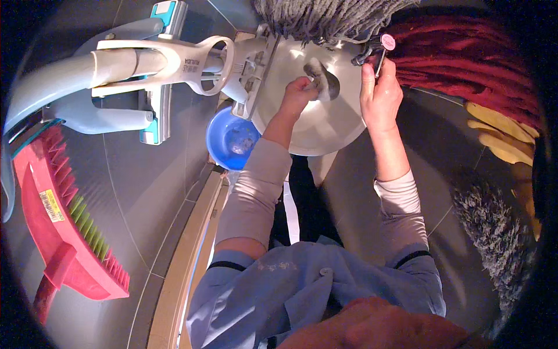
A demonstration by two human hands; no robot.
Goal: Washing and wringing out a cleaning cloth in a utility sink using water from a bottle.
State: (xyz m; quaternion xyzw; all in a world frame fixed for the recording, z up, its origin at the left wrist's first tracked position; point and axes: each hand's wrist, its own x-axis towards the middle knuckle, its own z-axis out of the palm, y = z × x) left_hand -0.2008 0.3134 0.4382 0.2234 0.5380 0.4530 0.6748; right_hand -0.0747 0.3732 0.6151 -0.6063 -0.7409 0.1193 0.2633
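Note:
My left hand [301, 94] grips the edge of a limp grey-and-white piece [326, 82], perhaps a cloth or pad, above a pale round basin [301, 135]. Dark grey patches show on its surface. On the basin's right side, my right hand [383, 98] has its thumb and fingers around the lever of a metal tap [380, 56] with a round pink cap. Part of the tap is hidden behind the fingers.
A grey string mop [335, 19] overhangs the basin's far edge. Leftward are a squeeze mop [157, 70], a blue bowl [233, 137] and a red broom head [65, 209]. Dark red fabric [462, 65], yellow gloves [501, 131] and a fluffy grey mop [495, 235] occupy the right.

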